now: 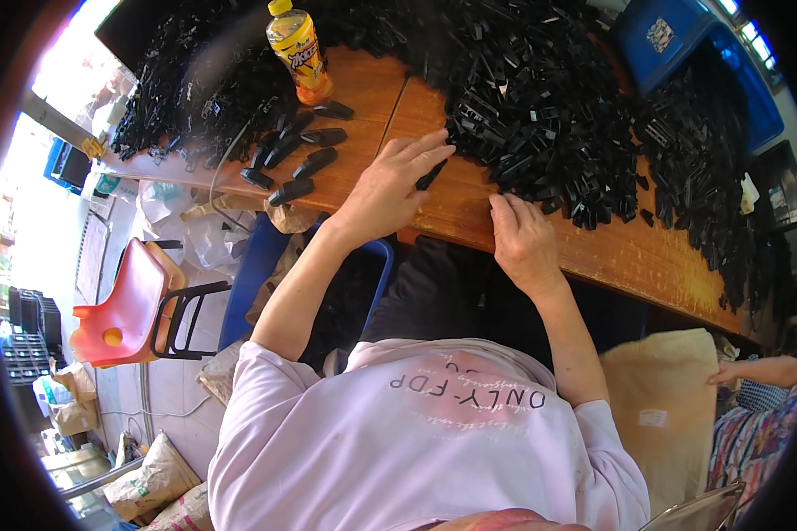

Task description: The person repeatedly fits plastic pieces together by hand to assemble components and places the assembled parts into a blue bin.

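Note:
My left hand reaches over the wooden table, fingers stretched toward the large heap of black plastic parts. A narrow black plastic piece sits between its thumb and fingers. At the table's near edge, beside the heap's lower side, is my right hand. Its fingers are bent and close together, and whatever they may hold is hidden. Left of my left hand lie several longer, smooth black plastic pieces, grouped loosely near the table edge.
A yellow-capped drink bottle stands behind the loose pieces. Another heap of small black parts covers the far left. Blue bins are at the back right. A red chair stands left; another person's hand touches a tan sack at right.

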The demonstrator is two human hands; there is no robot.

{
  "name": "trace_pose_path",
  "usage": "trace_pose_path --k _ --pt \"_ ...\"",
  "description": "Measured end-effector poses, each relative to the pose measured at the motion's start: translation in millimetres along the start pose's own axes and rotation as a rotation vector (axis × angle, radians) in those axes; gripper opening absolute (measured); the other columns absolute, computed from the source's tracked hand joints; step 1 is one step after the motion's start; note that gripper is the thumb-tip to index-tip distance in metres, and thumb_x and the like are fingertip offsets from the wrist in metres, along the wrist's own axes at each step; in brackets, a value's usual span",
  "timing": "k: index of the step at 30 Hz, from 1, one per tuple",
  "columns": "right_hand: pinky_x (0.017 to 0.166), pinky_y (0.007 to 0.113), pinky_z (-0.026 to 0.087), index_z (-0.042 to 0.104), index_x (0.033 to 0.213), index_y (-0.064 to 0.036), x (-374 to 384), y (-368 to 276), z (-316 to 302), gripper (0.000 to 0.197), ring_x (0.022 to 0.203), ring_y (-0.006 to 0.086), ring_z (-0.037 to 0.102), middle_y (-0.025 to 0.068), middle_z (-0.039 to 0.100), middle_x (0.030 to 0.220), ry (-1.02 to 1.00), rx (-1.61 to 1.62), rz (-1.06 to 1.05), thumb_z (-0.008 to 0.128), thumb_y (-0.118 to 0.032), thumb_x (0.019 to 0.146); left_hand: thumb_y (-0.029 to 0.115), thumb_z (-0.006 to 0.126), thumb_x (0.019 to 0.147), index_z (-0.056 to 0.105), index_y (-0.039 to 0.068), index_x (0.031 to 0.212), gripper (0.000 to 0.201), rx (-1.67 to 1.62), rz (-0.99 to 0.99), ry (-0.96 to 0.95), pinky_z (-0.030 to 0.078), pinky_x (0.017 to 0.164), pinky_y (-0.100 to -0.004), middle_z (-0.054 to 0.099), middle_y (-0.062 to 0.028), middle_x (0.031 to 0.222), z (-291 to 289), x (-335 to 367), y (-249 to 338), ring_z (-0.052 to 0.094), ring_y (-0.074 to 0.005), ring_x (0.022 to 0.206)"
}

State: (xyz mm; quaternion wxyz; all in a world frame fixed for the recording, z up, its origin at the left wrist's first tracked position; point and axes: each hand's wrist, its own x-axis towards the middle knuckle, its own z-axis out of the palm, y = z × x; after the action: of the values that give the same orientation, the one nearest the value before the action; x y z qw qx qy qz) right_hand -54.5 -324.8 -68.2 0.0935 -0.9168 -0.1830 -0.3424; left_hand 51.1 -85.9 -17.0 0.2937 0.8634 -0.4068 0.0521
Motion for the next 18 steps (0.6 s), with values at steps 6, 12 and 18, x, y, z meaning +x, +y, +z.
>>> trace_pose_path --k 6,12,18 --pt "0.072 0.045 0.057 0.068 0.111 0.0015 10 -23 23 0.013 0.088 0.0384 0.072 0.0184 0.073 0.093 0.105 0.536 0.333 0.068 0.002 0.098 -0.011 0.062 0.081 0.07 0.008 0.138 0.062 -0.018 0.224 -0.008 0.049 0.116 -0.0448 0.06 -0.012 0.156 -2 2 -36 0.055 -0.0367 0.141" --pt "0.074 0.043 0.057 0.07 0.106 0.0007 11 -20 28 0.007 0.088 0.0379 0.072 0.0172 0.071 0.11 0.12 0.465 0.494 0.067 0.002 0.099 -0.005 0.065 0.083 0.073 0.012 0.135 0.055 0.126 0.294 -0.141 0.049 0.114 -0.0443 0.063 -0.0084 0.152 6 24 -33 0.057 -0.0346 0.138" --pt "0.078 0.043 0.058 0.071 0.11 0.0002 0 -12 20 0.013 0.095 0.0366 0.07 0.0171 0.068 0.112 0.15 0.43 0.412 0.071 -0.004 0.098 0.019 0.074 0.095 0.076 0.024 0.134 0.039 0.138 0.399 0.061 0.051 0.108 -0.0459 0.063 -0.0061 0.144 38 33 -34 0.059 -0.0299 0.129"
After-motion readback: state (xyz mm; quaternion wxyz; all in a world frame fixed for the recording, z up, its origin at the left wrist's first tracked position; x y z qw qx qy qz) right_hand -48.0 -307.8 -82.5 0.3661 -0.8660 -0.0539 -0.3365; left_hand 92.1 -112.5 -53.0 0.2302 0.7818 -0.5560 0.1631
